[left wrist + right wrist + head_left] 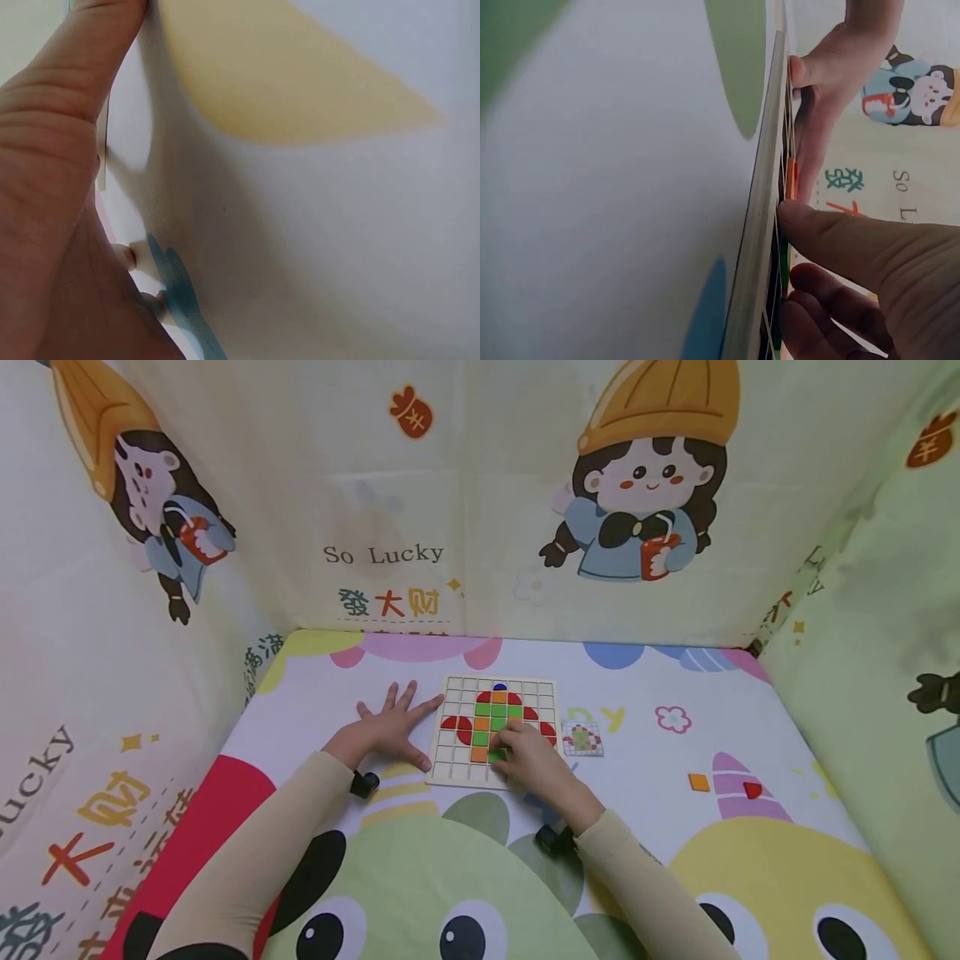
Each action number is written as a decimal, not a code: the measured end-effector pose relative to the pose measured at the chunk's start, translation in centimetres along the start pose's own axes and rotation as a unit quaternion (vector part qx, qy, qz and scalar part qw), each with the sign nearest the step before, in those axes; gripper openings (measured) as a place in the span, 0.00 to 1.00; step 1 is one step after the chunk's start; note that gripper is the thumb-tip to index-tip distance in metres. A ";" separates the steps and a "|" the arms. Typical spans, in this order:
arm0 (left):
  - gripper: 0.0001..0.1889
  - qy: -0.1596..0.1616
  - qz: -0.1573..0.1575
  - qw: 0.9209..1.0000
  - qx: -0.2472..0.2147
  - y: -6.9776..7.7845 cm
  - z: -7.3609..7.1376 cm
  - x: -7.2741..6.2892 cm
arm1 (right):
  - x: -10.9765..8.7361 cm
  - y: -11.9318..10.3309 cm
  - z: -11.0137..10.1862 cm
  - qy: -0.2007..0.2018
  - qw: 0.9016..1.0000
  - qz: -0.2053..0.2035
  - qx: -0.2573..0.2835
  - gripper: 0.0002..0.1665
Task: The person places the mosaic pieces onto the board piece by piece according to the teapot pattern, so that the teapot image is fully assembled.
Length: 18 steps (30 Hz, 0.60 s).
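A square gridded wooden board (450, 765) lies on the table, with red, green, orange and blue tiles set in its cells. My left hand (384, 732) is spread flat at the board's left side, fingertips and thumb by its edge. Over the lower middle of the board, my right hand (534, 765) has curled fingers. In the right wrist view, thumb and fingers of the right hand (855, 277) pinch a green tile (784, 259) at the board's surface. The right hand covers part of the pattern in the head view.
A small printed pattern card (582, 738) lies against the board's right side. Farther right are a loose orange square tile (699, 782) and a red rounded tile (753, 790). Printed cloth walls (495, 602) stand behind and beside the table.
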<state>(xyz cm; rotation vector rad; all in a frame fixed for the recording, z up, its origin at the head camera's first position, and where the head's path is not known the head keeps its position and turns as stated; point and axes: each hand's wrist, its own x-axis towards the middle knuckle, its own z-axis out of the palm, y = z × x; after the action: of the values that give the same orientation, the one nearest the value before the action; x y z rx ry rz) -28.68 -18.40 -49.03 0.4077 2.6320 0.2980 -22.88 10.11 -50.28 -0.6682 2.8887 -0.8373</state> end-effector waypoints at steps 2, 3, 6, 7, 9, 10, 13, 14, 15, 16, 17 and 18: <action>0.69 0.000 0.000 1.000 -0.001 -0.1 0.0 -0.2 | -0.1 -0.1 0.1 0.001 1.000 0.000 -0.001 0.10; 0.69 0.000 -0.001 1.000 -0.002 -0.1 0.1 -0.3 | -0.1 -0.2 0.2 0.001 1.000 0.001 0.001 0.10; 0.69 0.001 0.002 1.000 -0.003 0.1 0.0 -0.1 | -0.2 -0.1 0.0 0.000 1.000 0.006 0.005 0.10; 0.70 0.000 0.002 1.000 -0.002 0.1 -0.1 -0.1 | -0.2 -0.1 -0.1 -0.002 1.000 0.006 0.006 0.10; 0.70 0.000 0.001 1.000 -0.001 0.2 -0.1 0.0 | -0.2 -0.1 -0.2 -0.004 1.000 0.007 0.007 0.11; 0.70 0.000 0.000 1.000 0.000 0.2 -0.1 0.0 | -0.2 0.0 -0.2 -0.006 1.000 0.007 0.006 0.11; 0.70 0.000 -0.002 1.000 0.001 0.2 -0.1 0.0 | -0.2 0.2 -0.2 -0.006 1.000 0.007 -0.001 0.11; 0.70 -0.001 -0.003 1.000 0.002 0.2 -0.1 -0.1 | -0.2 0.3 -0.2 -0.005 1.000 0.005 -0.003 0.11; 0.70 -0.001 -0.004 1.000 0.003 0.2 -0.1 -0.1 | -0.3 0.4 -0.3 -0.007 1.000 0.003 -0.001 0.11; 0.70 -0.001 -0.004 1.000 0.004 0.2 -0.1 -0.1 | -0.4 0.5 -0.4 -0.007 1.000 -0.001 0.000 0.10; 0.69 -0.001 -0.004 1.000 0.005 0.2 -0.1 -0.2 | -0.5 0.6 -0.5 -0.007 1.000 -0.004 0.001 0.10; 0.69 -0.001 -0.005 1.000 0.005 0.2 -0.1 -0.2 | -0.5 0.7 -0.6 -0.007 1.000 -0.008 0.001 0.10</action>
<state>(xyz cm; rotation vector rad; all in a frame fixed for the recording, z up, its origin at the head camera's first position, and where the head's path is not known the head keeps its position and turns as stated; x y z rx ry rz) -28.54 -18.31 -48.83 0.3978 2.6348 0.2810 -22.78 11.19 -50.19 -0.6942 2.8728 -0.8348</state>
